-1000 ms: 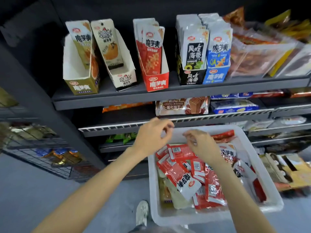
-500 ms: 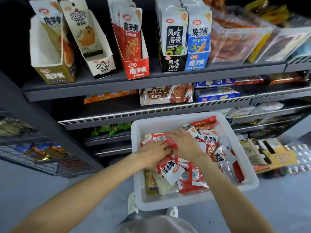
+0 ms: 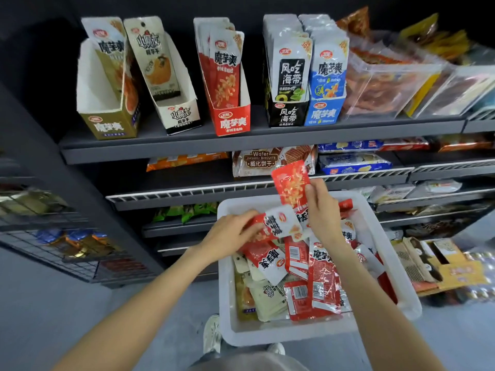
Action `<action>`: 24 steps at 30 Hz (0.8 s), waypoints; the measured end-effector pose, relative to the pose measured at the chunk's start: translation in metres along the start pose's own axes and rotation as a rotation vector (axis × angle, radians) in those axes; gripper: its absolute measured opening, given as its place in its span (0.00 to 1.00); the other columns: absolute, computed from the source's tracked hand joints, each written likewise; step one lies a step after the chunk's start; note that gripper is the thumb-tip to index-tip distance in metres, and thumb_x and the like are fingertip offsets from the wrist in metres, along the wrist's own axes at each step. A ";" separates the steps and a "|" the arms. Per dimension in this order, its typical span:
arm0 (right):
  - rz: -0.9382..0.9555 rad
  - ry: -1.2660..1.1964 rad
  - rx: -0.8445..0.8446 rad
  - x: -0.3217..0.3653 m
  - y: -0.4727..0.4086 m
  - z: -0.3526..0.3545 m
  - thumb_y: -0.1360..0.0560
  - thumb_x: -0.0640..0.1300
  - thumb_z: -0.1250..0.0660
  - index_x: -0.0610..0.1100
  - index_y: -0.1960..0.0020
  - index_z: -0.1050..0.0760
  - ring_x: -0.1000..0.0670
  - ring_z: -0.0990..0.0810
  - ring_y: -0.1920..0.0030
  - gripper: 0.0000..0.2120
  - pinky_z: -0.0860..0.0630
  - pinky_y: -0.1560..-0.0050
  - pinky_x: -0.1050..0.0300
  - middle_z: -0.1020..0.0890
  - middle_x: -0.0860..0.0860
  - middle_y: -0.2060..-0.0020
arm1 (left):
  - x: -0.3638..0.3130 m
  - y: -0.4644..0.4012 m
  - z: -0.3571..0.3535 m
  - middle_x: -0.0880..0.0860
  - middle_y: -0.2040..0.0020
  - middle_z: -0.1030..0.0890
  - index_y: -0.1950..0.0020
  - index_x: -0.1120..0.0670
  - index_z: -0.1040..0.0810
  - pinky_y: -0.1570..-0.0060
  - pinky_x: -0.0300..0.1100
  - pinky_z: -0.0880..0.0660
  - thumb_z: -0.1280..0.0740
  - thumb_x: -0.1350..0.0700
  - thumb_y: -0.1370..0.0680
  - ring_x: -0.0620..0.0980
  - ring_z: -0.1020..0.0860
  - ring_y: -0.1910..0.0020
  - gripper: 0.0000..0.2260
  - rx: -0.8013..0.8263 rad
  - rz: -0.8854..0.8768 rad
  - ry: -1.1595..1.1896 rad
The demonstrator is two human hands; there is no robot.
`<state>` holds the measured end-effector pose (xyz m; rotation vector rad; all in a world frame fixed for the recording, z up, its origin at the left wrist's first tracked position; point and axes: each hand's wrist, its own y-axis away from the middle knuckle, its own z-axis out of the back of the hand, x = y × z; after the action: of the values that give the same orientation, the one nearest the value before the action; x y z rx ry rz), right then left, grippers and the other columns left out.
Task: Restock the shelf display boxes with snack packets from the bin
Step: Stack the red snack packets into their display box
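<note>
Setting: dark shop shelving, top shelf (image 3: 160, 149) carrying a row of cardboard display boxes, grey floor below.
Bin: white plastic bin (image 3: 227, 311) sits low in front of the person, heaped with red and white snack packets.
Right hand: right hand (image 3: 320, 210) is up above the bin, fingers pinching a red packet (image 3: 290, 184) by its lower end.
Packet heading: long axis near upright, top tilted slightly left, printed face toward the camera.
Left hand: left hand (image 3: 230, 234) is down in the pile, fingers curled round a red-and-white packet (image 3: 276, 227) lying roughly crosswise.
Target, by my reading: the red display box (image 3: 233, 119), part filled, its design matching the lifted packet.
Doing it well: keep the packet upright, face forward, and slide it in behind or in front of those already standing there, not across them.
Watch: the box leans back, so a loose drop could land crooked.
</note>
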<state>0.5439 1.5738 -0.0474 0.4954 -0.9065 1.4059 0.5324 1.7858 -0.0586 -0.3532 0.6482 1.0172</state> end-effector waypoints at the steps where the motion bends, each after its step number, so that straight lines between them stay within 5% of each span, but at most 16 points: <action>1: -0.070 -0.081 -0.026 0.004 0.000 0.002 0.18 0.47 0.45 0.43 0.50 0.33 0.52 0.32 0.74 0.08 0.36 0.73 0.56 0.28 0.52 0.72 | -0.002 0.000 0.004 0.45 0.52 0.18 0.42 0.47 0.27 0.61 0.35 0.25 0.40 0.48 0.20 0.42 0.19 0.56 0.08 -0.049 0.041 0.125; 5: -0.407 -0.453 0.104 0.010 -0.004 0.017 0.22 0.43 0.35 0.48 0.42 0.30 0.48 0.18 0.54 0.10 0.22 0.52 0.49 0.18 0.45 0.53 | -0.006 -0.004 0.023 0.41 0.53 0.20 0.48 0.45 0.28 0.57 0.34 0.24 0.38 0.51 0.20 0.36 0.21 0.55 0.03 -0.203 0.154 0.396; 9: -0.331 -0.507 0.332 0.024 0.000 0.040 0.27 0.33 0.31 0.48 0.34 0.31 0.56 0.19 0.52 0.24 0.23 0.57 0.64 0.19 0.50 0.48 | -0.009 -0.004 0.048 0.45 0.47 0.19 0.43 0.47 0.28 0.50 0.39 0.25 0.35 0.58 0.21 0.44 0.20 0.49 0.09 -0.293 0.231 0.656; 11: -0.244 -0.385 0.269 0.038 0.000 0.050 0.27 0.37 0.30 0.47 0.42 0.25 0.62 0.19 0.58 0.16 0.24 0.64 0.69 0.18 0.54 0.53 | -0.014 -0.003 0.065 0.46 0.48 0.19 0.44 0.47 0.28 0.50 0.39 0.25 0.34 0.61 0.23 0.45 0.21 0.48 0.11 -0.383 0.210 0.741; 14: -0.099 -0.202 -0.004 0.060 -0.012 0.058 0.29 0.45 0.28 0.43 0.50 0.21 0.57 0.19 0.60 0.09 0.23 0.58 0.64 0.17 0.53 0.58 | -0.024 -0.011 0.098 0.47 0.47 0.20 0.45 0.46 0.27 0.48 0.41 0.24 0.34 0.61 0.22 0.46 0.21 0.47 0.11 -0.556 0.165 0.827; 16: -0.002 -0.192 -0.124 0.081 -0.025 0.060 0.28 0.47 0.28 0.45 0.54 0.23 0.59 0.24 0.64 0.07 0.30 0.60 0.74 0.20 0.57 0.61 | -0.034 -0.022 0.125 0.46 0.46 0.20 0.43 0.46 0.27 0.46 0.42 0.24 0.36 0.60 0.21 0.46 0.21 0.46 0.11 -0.636 0.149 0.895; 21: 0.052 -0.372 -0.171 0.120 -0.070 0.057 0.26 0.53 0.31 0.48 0.49 0.27 0.52 0.20 0.52 0.11 0.25 0.50 0.55 0.19 0.48 0.51 | -0.060 -0.050 0.192 0.44 0.48 0.20 0.43 0.49 0.27 0.51 0.36 0.23 0.35 0.61 0.22 0.38 0.21 0.50 0.10 -0.786 -0.003 0.762; 24: -0.056 -0.743 -0.051 0.138 -0.088 0.057 0.27 0.44 0.29 0.46 0.45 0.29 0.56 0.18 0.60 0.13 0.21 0.62 0.60 0.19 0.48 0.54 | -0.067 -0.071 0.221 0.41 0.51 0.22 0.43 0.51 0.29 0.58 0.29 0.24 0.33 0.61 0.23 0.29 0.23 0.57 0.11 -0.890 -0.062 0.588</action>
<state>0.6046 1.6030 0.1123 1.0298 -1.4983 1.1439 0.6434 1.8288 0.1522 -1.4817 0.6637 1.1055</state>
